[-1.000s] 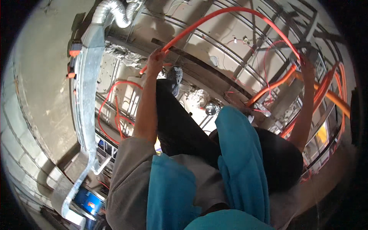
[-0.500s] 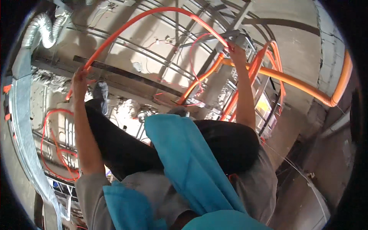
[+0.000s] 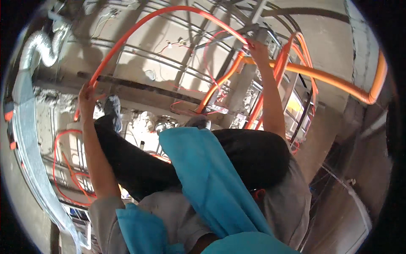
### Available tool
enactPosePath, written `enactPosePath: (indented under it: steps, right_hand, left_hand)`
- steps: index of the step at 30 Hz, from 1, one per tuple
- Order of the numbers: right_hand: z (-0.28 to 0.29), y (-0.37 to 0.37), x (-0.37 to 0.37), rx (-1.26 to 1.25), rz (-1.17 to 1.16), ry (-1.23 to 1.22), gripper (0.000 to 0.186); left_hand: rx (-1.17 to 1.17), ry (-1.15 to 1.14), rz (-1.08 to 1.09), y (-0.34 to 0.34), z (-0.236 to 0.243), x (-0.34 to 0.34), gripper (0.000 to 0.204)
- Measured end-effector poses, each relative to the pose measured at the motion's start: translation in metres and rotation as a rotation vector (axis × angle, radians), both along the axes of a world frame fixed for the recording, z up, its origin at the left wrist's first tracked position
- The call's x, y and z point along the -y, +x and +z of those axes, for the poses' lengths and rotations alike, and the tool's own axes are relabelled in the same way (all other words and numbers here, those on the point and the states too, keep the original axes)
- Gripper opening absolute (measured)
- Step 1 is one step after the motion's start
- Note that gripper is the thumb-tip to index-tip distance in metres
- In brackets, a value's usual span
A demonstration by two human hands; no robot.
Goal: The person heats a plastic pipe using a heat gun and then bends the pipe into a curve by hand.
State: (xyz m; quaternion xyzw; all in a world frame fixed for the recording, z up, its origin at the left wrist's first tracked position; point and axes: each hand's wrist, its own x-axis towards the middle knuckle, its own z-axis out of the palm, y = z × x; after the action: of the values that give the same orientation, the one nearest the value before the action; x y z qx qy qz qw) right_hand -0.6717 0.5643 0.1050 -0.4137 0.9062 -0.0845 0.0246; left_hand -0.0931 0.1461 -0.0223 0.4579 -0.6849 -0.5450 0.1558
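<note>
A thick red-orange flexible pipe (image 3: 179,8) arches across the upper part of the view between my two hands. My left hand (image 3: 86,94) is closed round it near one end, and a short stub shows below the fist. At the pipe's other end my right hand (image 3: 256,45) grips it, right by the top of an orange pipe joint (image 3: 241,57). My fingers hide whether the pipe touches that joint. From the joint, one orange pipe (image 3: 209,99) runs down to the left and a thicker orange pipe (image 3: 330,76) runs off to the right.
Dark metal beams (image 3: 144,88) and thin rails cross the space beneath me. Several red-orange hoses (image 3: 281,63) hang in loops at the right. A silver duct (image 3: 31,139) runs down the left side, with foil flexible duct (image 3: 44,48) above it. Another red hose (image 3: 57,169) coils at lower left.
My view has shifted slightly. My right hand has moved a little left and up with the pipe's end, staying close to the joint. Both hands keep their hold.
</note>
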Motion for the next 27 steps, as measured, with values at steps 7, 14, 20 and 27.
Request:
enactPosePath:
  steps: [7,14,20,27]
  right_hand:
    - [0.010,0.012,0.011,0.017,-0.009,0.047,0.027]
    - [-0.014,0.009,0.015,-0.041,0.079,0.102,0.039]
    - [-0.039,-0.048,-0.047,0.187,0.018,-0.237,0.027]
    - [-0.019,-0.006,0.005,0.277,-0.037,-0.087,0.030]
  left_hand:
    - [0.187,-0.390,-0.178,0.017,-0.028,0.017,0.042]
    - [0.087,-0.131,-0.124,0.031,-0.027,0.022,0.041]
    - [-0.012,0.006,-0.124,-0.004,-0.028,0.004,0.038]
    - [0.049,0.023,0.088,0.019,-0.021,0.010,0.028]
